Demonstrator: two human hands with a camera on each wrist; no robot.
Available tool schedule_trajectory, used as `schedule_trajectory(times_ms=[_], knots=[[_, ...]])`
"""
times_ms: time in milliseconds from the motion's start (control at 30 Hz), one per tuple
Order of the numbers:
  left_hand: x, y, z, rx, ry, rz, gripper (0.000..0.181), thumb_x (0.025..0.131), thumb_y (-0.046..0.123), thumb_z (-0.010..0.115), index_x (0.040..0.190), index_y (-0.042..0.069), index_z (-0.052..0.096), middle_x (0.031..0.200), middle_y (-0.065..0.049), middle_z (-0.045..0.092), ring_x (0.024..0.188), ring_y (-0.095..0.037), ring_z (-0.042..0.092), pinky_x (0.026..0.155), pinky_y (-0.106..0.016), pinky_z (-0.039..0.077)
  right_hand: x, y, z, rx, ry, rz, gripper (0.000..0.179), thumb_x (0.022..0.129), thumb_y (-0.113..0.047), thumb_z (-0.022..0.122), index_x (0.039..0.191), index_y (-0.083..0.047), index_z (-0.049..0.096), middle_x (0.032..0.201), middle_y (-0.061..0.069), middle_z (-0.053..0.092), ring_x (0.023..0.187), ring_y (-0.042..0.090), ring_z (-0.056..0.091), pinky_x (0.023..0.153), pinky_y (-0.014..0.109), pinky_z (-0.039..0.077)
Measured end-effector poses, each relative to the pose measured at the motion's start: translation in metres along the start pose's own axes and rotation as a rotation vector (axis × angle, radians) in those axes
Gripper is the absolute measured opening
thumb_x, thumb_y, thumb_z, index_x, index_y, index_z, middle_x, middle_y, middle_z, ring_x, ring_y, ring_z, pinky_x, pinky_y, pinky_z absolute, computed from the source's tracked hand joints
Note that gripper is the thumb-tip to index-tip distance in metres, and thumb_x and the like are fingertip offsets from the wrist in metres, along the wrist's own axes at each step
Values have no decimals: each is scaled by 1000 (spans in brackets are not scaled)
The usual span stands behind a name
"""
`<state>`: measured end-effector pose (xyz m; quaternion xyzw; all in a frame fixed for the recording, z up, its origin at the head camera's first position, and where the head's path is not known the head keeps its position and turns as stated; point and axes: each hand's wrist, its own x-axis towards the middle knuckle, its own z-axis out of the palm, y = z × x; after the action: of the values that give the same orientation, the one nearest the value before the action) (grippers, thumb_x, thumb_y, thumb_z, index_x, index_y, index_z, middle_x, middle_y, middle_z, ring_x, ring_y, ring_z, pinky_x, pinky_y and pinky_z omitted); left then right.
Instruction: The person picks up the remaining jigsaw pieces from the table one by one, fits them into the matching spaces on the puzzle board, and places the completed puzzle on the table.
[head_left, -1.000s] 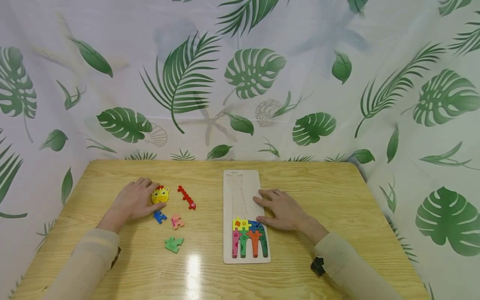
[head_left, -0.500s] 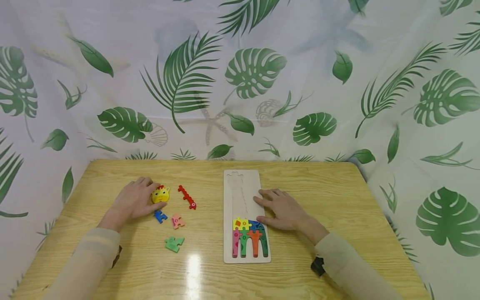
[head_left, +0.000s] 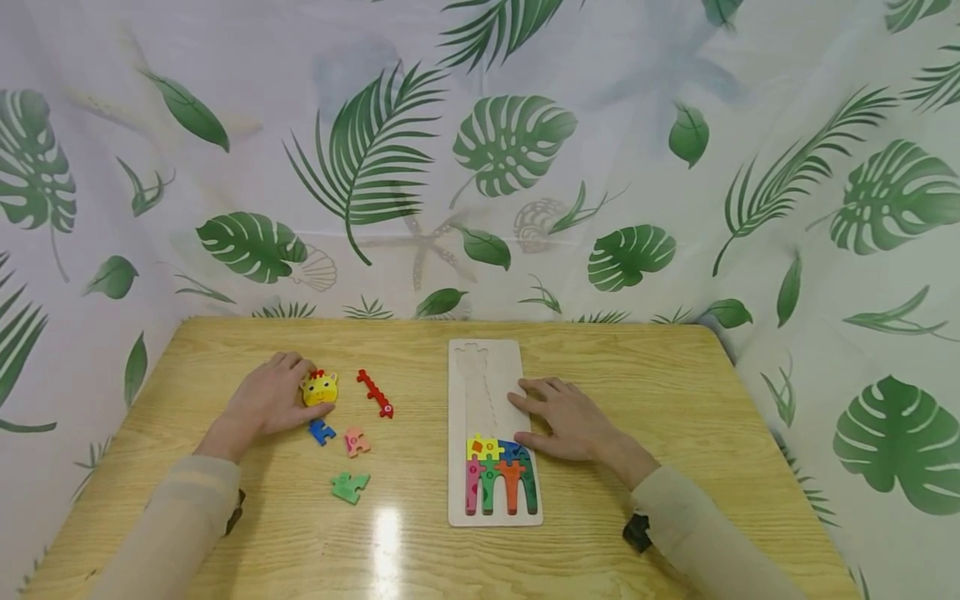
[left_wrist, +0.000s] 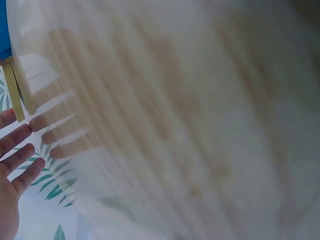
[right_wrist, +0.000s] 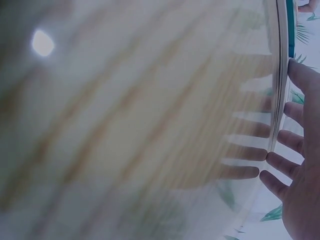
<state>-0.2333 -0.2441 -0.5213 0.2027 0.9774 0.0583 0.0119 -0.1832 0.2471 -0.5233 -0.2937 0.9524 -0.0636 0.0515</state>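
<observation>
My left hand [head_left: 266, 398] is at the left of the table, its thumb and fingers at opposite edges of a yellow giraffe-head puzzle piece [head_left: 320, 389]. In the left wrist view, a fingertip meets the end of the yellow piece's edge [left_wrist: 13, 92], and the thumb is out of sight. My right hand [head_left: 566, 421] rests at the right side of the pale wooden puzzle board [head_left: 505, 367], fingers spread and relaxed over its edge. Fitted in the board's lower part are yellow [head_left: 480, 448], blue and several leg pieces; its neck and head recess shows bare wood.
A blue piece [head_left: 322, 432] lies just below the left thumb. Nearby on the wooden table [head_left: 420, 467] lie a pink piece [head_left: 356, 442], a green piece [head_left: 349, 487] and a long red piece [head_left: 375, 393]. A leaf-patterned curtain [head_left: 480, 250] surrounds the table's back and sides.
The left fingers and the giraffe-head piece have shifted very slightly to the left. My right hand and the board stay in place.
</observation>
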Motion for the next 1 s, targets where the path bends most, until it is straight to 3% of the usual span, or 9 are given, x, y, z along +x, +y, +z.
schedule_trajectory(times_ms=[233,1000], knots=[[1,2,-1,-28,6,-25,80,90,65,68,132,-2,62,135,-26,64,126,-44,58,109,-59,52,0,2,1,-13,9,-11,68,101,-62,56,157,-22,52,162,12,50,146,38,49,118,62,44],[9,15,-10,-30,14,-19,77,93,63,65,133,-2,60,137,-25,64,129,-44,57,112,-58,50,2,-1,-2,-14,10,-18,67,102,-61,56,157,-24,52,163,11,50,146,37,49,116,63,45]])
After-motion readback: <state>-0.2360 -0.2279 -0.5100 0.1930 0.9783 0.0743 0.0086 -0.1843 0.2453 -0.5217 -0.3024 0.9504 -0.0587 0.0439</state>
